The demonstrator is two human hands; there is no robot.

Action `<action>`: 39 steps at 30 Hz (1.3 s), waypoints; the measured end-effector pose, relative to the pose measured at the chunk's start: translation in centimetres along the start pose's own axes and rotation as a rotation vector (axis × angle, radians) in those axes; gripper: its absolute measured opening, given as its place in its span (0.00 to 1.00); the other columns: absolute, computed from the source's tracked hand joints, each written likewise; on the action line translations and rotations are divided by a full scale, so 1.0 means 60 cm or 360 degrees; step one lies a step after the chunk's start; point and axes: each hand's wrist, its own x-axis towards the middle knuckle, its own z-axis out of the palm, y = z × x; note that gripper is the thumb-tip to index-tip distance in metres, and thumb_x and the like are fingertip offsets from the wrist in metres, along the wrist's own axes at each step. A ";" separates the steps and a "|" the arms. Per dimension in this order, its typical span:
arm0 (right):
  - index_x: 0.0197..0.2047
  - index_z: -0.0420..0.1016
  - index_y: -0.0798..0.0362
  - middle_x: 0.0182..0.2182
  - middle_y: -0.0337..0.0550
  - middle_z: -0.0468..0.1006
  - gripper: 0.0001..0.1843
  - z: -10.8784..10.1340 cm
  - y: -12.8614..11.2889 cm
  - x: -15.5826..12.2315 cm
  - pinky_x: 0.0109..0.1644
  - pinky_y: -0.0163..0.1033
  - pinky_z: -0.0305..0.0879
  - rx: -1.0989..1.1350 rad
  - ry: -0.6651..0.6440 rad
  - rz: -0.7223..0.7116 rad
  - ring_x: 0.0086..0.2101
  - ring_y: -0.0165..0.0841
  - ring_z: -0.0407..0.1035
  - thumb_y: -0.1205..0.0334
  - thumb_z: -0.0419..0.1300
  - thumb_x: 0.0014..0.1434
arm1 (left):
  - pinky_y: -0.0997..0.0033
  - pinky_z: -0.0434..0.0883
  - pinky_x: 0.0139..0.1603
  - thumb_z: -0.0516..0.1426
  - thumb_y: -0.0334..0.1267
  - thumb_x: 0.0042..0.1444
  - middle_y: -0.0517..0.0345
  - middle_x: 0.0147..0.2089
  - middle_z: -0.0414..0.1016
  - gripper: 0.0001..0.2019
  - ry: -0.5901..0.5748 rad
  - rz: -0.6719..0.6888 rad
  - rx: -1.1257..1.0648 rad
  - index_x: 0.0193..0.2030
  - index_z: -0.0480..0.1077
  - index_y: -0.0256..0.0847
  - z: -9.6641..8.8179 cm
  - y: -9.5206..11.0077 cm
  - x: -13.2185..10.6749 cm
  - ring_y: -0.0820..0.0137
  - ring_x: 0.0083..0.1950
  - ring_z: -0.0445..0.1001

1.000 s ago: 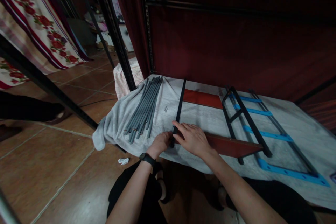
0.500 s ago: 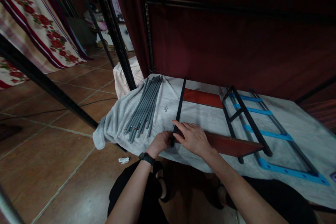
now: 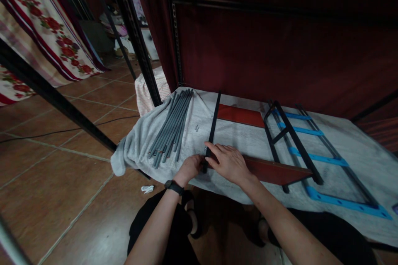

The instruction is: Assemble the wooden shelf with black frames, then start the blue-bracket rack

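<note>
A black metal bar (image 3: pixel 214 118) runs front to back on the grey cloth, part of a frame with two reddish-brown boards. My right hand (image 3: pixel 228 163) grips its near end, index finger on top and thumb against its side, beside the front board (image 3: pixel 276 171). My left hand (image 3: pixel 190 168), with a dark watch on the wrist, is closed against the bar's left side; its fingertips are hidden there, so what they pinch cannot be made out. A small shiny metal piece (image 3: pixel 205 148) shows on the bar just above my fingers. Some small screws (image 3: pixel 197 128) lie to the left.
A bundle of grey tubes (image 3: pixel 172 126) rests on the grey cloth (image 3: pixel 137 149) to the left. A black triangular frame piece (image 3: pixel 289 140) stands at right, with blue-slatted black frames (image 3: pixel 345 205) beyond it. Black shelf posts (image 3: pixel 133 33) rise at left. A white scrap (image 3: pixel 147 189) lies on the tiled floor.
Nearly nothing differs. Both hands stay at the near end of the black bar, and the view has shifted very slightly.
</note>
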 end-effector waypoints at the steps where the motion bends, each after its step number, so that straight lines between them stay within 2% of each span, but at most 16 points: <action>1: 0.70 0.58 0.47 0.51 0.44 0.78 0.28 0.000 0.000 0.000 0.56 0.44 0.62 0.0000 -0.0007 -0.0001 0.50 0.38 0.71 0.50 0.49 0.69 | 0.70 0.71 0.44 0.55 0.32 0.60 0.49 0.39 0.81 0.11 0.0002 -0.0004 0.0009 0.47 0.76 0.37 -0.001 0.000 -0.001 0.62 0.43 0.79; 10: 0.69 0.59 0.47 0.50 0.44 0.78 0.28 -0.002 -0.001 0.000 0.56 0.45 0.62 -0.0010 0.0003 0.0014 0.49 0.39 0.72 0.50 0.49 0.69 | 0.70 0.70 0.42 0.55 0.31 0.59 0.50 0.38 0.81 0.12 0.0018 -0.0030 0.0018 0.47 0.76 0.38 0.007 -0.003 0.005 0.62 0.42 0.79; 19: 0.70 0.58 0.46 0.50 0.45 0.79 0.28 0.004 0.001 0.000 0.57 0.45 0.61 0.0000 -0.0002 0.0015 0.50 0.38 0.72 0.50 0.49 0.69 | 0.68 0.71 0.43 0.55 0.32 0.60 0.48 0.38 0.80 0.12 0.0069 0.0006 0.0017 0.48 0.76 0.37 0.013 -0.006 0.002 0.62 0.42 0.79; 23: 0.69 0.58 0.46 0.50 0.44 0.79 0.28 0.005 0.002 0.000 0.56 0.45 0.62 -0.0008 -0.0001 0.0014 0.50 0.38 0.72 0.50 0.49 0.69 | 0.68 0.71 0.42 0.54 0.31 0.60 0.48 0.38 0.80 0.13 0.0043 -0.0026 0.0023 0.48 0.76 0.37 0.011 -0.005 0.005 0.61 0.42 0.79; 29: 0.70 0.58 0.47 0.49 0.44 0.79 0.28 0.003 0.001 0.001 0.56 0.45 0.62 -0.0025 0.0003 0.0002 0.49 0.39 0.72 0.50 0.49 0.69 | 0.70 0.70 0.42 0.54 0.31 0.60 0.48 0.37 0.80 0.11 0.0027 0.0027 0.0017 0.43 0.77 0.36 0.004 -0.006 0.004 0.63 0.40 0.79; 39: 0.70 0.58 0.48 0.50 0.45 0.78 0.28 0.000 0.000 0.000 0.55 0.44 0.63 -0.0031 -0.0001 -0.0003 0.49 0.39 0.71 0.50 0.49 0.69 | 0.70 0.70 0.41 0.55 0.31 0.59 0.48 0.38 0.81 0.11 0.0017 -0.0018 0.0027 0.46 0.76 0.38 -0.006 0.006 0.000 0.62 0.42 0.79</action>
